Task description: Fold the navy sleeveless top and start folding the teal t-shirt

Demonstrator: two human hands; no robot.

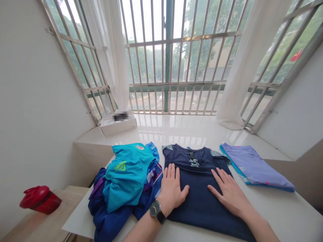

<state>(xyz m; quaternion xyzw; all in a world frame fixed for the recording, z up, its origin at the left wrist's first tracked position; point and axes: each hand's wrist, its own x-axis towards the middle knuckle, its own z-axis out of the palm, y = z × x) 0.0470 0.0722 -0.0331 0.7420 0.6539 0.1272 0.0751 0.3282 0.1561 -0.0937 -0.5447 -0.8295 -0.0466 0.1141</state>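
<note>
A navy shirt [199, 201] lies partly folded on the white table [285, 211] in front of me. My left hand [172, 189], with a black watch on its wrist, rests flat on the shirt's left side, fingers stretched out. My right hand [228, 191] lies flat on the right side of the same shirt, fingers spread. Neither hand grips anything. To the left sits a loose heap of clothes [126, 188] topped by a teal shirt. On the right lies a folded lilac shirt [254, 168].
A white box [118, 123] stands on the glossy window ledge [181, 129] behind the table. Barred windows with sheer curtains [242, 67] rise beyond it. A red lidded container [40, 200] lies on a low wooden surface at the lower left.
</note>
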